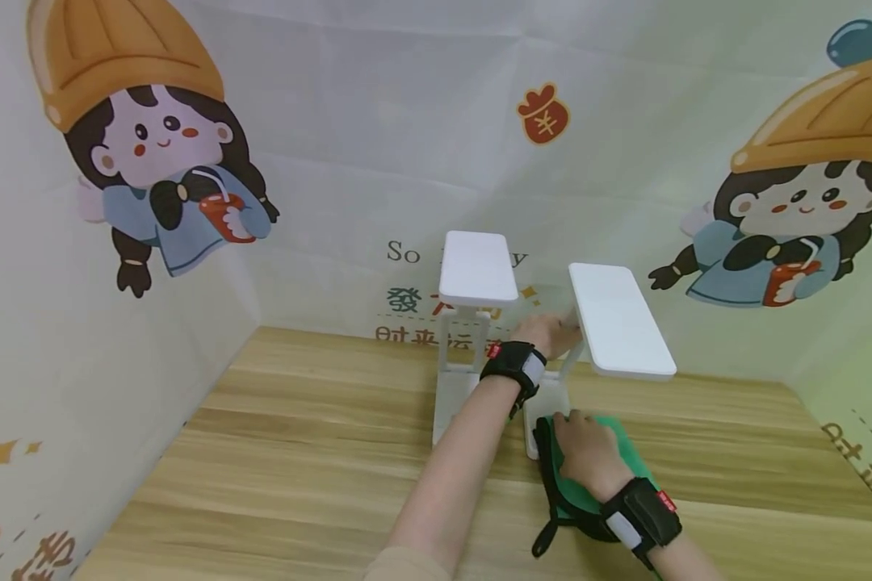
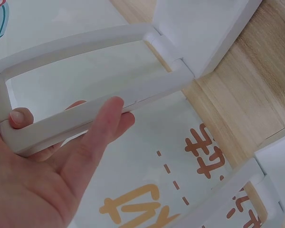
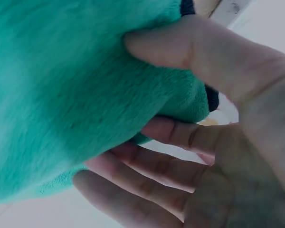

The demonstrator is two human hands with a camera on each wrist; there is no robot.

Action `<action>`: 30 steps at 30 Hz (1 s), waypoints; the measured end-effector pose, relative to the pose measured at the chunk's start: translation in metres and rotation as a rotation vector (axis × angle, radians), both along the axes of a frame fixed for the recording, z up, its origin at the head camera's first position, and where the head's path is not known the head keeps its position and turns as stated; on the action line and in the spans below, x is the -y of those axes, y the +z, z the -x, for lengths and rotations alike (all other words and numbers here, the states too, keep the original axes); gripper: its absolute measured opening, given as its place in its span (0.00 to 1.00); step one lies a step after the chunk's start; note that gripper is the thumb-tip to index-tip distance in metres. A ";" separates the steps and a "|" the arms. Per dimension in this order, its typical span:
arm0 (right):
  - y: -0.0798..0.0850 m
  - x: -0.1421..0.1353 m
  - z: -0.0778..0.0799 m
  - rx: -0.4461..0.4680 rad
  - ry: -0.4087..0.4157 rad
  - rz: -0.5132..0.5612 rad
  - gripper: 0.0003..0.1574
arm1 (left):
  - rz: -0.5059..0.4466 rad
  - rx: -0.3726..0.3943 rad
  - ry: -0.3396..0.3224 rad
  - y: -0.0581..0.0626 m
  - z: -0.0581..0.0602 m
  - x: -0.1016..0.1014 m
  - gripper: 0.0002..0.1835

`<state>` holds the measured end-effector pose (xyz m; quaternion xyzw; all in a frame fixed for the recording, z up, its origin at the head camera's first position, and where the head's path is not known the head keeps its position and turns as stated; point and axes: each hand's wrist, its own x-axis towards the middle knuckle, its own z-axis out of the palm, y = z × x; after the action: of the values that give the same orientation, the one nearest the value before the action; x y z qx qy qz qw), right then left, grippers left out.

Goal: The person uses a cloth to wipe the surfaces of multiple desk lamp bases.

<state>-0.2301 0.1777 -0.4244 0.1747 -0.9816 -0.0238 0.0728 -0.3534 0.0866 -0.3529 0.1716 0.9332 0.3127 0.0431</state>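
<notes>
Two white folding stands, likely for a phone or tablet, stand side by side on the wooden table. My left hand (image 1: 545, 335) grips the upper part of the right stand (image 1: 625, 323), below its tilted top plate. In the left wrist view, fingers and thumb go round the open frame arm (image 2: 152, 90). My right hand (image 1: 589, 456) holds a green plush cloth (image 1: 577, 496) with black edging and a loop, at that stand's base (image 1: 548, 395). The right wrist view has the thumb on top of the cloth (image 3: 85, 85) and the fingers beneath.
Left of the hands stands the other white stand (image 1: 477, 266), close to my left wrist. The wooden tabletop (image 1: 298, 452) extends to both sides. Behind it hangs a pale printed backdrop (image 1: 378, 129) with cartoon figures and lettering.
</notes>
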 end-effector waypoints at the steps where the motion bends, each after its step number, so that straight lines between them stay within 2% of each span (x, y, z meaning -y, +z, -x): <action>1: -0.001 0.002 0.001 -0.021 0.036 -0.002 0.27 | -0.010 0.011 0.001 0.001 0.000 0.001 0.27; 4: -0.005 0.008 0.004 -0.061 0.172 0.022 0.29 | -0.002 0.020 0.013 0.003 -0.002 0.004 0.26; 6: -0.007 0.011 0.005 -0.066 0.210 0.049 0.32 | 0.016 0.016 0.014 0.005 -0.003 0.004 0.26; 8: -0.008 0.012 0.004 -0.069 0.168 0.064 0.32 | 0.029 0.014 0.010 0.006 -0.003 0.003 0.26; 11: -0.009 0.013 0.000 -0.114 0.052 0.026 0.25 | 0.040 0.022 0.003 0.005 -0.002 0.000 0.28; 13: -0.009 0.014 -0.002 -0.156 0.022 -0.016 0.19 | 0.042 0.032 0.006 0.005 -0.001 -0.001 0.28; 15: -0.009 0.016 -0.001 -0.178 0.060 -0.036 0.18 | 0.038 0.036 0.017 0.004 0.000 -0.001 0.28; 18: -0.009 0.017 0.002 -0.129 0.149 0.014 0.22 | 0.029 0.033 0.027 0.002 0.001 -0.001 0.27; 21: -0.008 0.014 0.003 -0.039 0.115 0.072 0.28 | 0.026 0.013 0.030 0.001 0.001 -0.001 0.26; 23: -0.007 0.012 0.001 -0.012 0.041 0.078 0.28 | 0.020 0.007 0.026 0.001 0.000 -0.002 0.26; 25: -0.006 0.010 -0.002 -0.022 -0.002 0.067 0.24 | 0.019 0.001 0.024 0.000 0.000 -0.003 0.25; 27: -0.007 0.009 -0.002 -0.042 0.024 0.065 0.19 | 0.014 0.003 0.023 0.000 -0.001 -0.003 0.24; 30: -0.007 0.006 0.007 -0.059 0.096 0.084 0.17 | 0.028 -0.018 0.019 0.001 -0.001 -0.003 0.24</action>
<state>-0.2368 0.1713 -0.4315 0.2175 -0.9697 0.0159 0.1102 -0.3521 0.0895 -0.3518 0.1647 0.9395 0.2983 0.0339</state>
